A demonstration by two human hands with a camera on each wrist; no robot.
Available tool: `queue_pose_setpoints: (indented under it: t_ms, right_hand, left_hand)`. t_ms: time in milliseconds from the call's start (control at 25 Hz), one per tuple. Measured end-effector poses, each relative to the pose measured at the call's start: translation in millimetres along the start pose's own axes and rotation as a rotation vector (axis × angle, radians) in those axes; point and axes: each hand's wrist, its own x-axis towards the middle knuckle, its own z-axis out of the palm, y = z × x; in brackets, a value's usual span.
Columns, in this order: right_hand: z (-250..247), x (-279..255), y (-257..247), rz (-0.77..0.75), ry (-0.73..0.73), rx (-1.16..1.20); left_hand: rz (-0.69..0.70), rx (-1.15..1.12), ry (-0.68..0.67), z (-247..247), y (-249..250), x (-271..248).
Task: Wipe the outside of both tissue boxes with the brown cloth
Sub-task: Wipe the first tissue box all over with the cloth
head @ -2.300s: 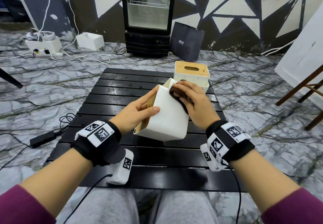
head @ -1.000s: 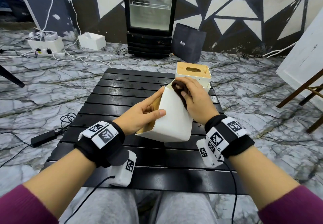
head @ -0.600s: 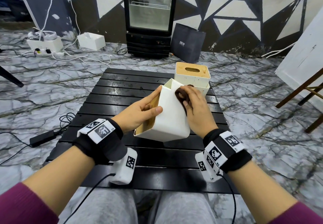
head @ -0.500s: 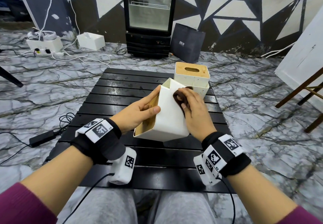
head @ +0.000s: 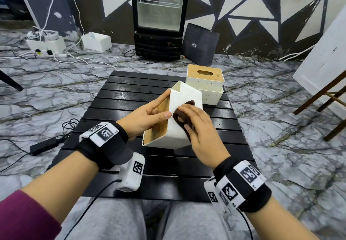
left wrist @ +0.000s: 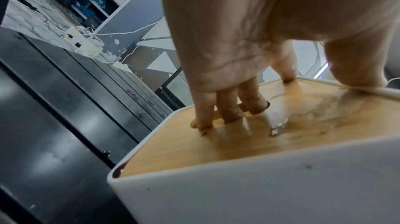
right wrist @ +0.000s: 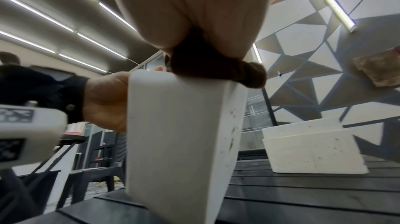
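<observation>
The left hand grips the near box, tipped on the table, fingers hooked in its slot. The right hand presses the cloth against its side, mid-wipe. Next, I'd say, remaining faces, then the far box.

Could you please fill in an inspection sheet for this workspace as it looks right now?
Surface: black slatted table, low on a marble-look floor.
Job's things: held tissue box tipped on one corner; second tissue box upright behind; brown cloth on the held box's white side.
Clutter: nothing seen on the table.
Grippers: left hand grips the box; right hand presses the cloth.
Cables: power adapter and cord on the floor.
Surroundings: glass-door fridge, dark bag.
</observation>
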Motion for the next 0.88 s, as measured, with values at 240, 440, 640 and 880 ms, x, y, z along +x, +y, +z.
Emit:
queue_pose_setpoints:
  t_ms: [240,440,640,880]
  right_hand:
    - [6,4,-1,0.027,0.035,0.011]
    - [2,20,1,0.055,0.018,0.035]
    - [0,28,-2,0.072,0.019,0.051]
    - [4,20,-1,0.058,0.080,0.033]
  left_hand:
    - [-0.023,-0.019,0.005,-2,1,2]
    - [-0.004,-0.040,-0.010,0,2,2]
    - [-0.001,-0.040,-0.006,0,1,3]
    - [0.003,-0.028,-0.025,-2,-5,6]
